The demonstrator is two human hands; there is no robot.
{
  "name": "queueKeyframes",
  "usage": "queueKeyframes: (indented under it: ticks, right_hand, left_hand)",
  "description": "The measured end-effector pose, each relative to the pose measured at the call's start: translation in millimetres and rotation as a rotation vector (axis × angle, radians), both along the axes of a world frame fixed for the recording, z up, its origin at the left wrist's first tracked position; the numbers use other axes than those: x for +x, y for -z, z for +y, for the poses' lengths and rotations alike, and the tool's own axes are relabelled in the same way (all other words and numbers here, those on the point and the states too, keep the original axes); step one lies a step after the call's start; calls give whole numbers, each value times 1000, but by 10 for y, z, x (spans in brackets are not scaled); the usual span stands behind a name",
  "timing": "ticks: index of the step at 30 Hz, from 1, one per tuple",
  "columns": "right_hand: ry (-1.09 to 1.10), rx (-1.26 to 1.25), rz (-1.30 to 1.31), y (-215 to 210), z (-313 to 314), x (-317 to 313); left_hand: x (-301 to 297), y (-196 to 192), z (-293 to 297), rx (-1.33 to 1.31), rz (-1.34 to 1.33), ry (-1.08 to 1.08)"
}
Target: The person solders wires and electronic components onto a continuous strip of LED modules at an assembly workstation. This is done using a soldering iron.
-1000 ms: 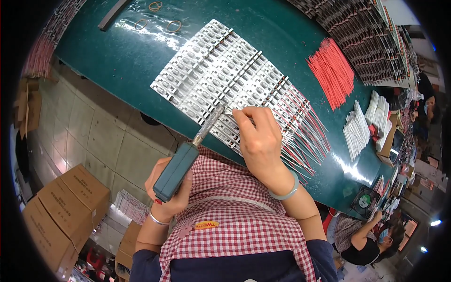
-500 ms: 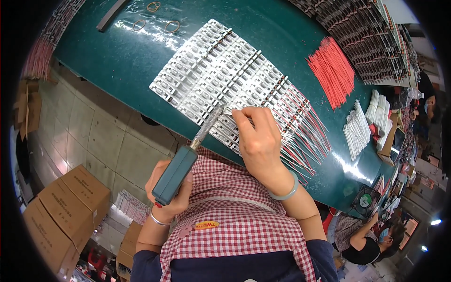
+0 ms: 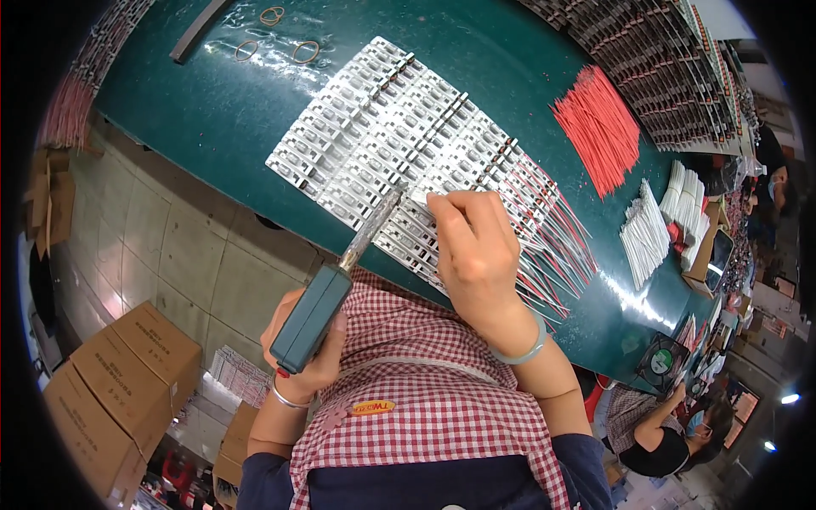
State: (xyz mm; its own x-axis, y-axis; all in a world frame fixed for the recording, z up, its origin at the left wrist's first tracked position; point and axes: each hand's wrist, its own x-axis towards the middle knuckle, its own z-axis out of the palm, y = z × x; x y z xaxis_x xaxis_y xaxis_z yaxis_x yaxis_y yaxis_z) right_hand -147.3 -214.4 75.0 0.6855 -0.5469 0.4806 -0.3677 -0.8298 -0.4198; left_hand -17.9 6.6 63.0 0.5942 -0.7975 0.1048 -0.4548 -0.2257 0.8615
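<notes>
My left hand (image 3: 308, 340) is closed round a soldering gun (image 3: 313, 316) with a green boxy body and a long silvery barrel. The barrel slants up over a panel of small white boards (image 3: 365, 149) laid in rows on the bench, its tip close to their middle. Just right of that tip, my right hand (image 3: 480, 255) is bent in a pinch over the boards. Whatever sits between its fingertips is too small to make out. Thin red and white wires (image 3: 557, 246) fan out from the panel's right side, partly behind my right hand.
On the green bench (image 3: 204, 127) lie a bundle of red wires (image 3: 599, 127), white bundles (image 3: 646, 234), several rubber bands (image 3: 306, 53) and a dark bar (image 3: 197, 32). Stacked boards (image 3: 671, 76) rise at the far right. Cartons (image 3: 127, 365) stand lower left; a co-worker (image 3: 671, 438) sits lower right.
My right hand has shifted slightly right and its fingertips have drawn a little away from the soldering gun's tip. The soldering gun has barely moved.
</notes>
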Motion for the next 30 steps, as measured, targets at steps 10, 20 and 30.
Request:
queueKeyframes:
  ticks: [10, 20, 30]
  right_hand:
    - [-11, 12, 71, 48, -50, 16]
    - [2, 0, 91, 42, -51, 29]
    - [2, -3, 95, 39, -58, 33]
  left_hand:
    - [40, -173, -295, -94, -139, 42]
    - [49, -189, -339, -61, -149, 57]
    - [30, -119, -212, -71, -113, 20]
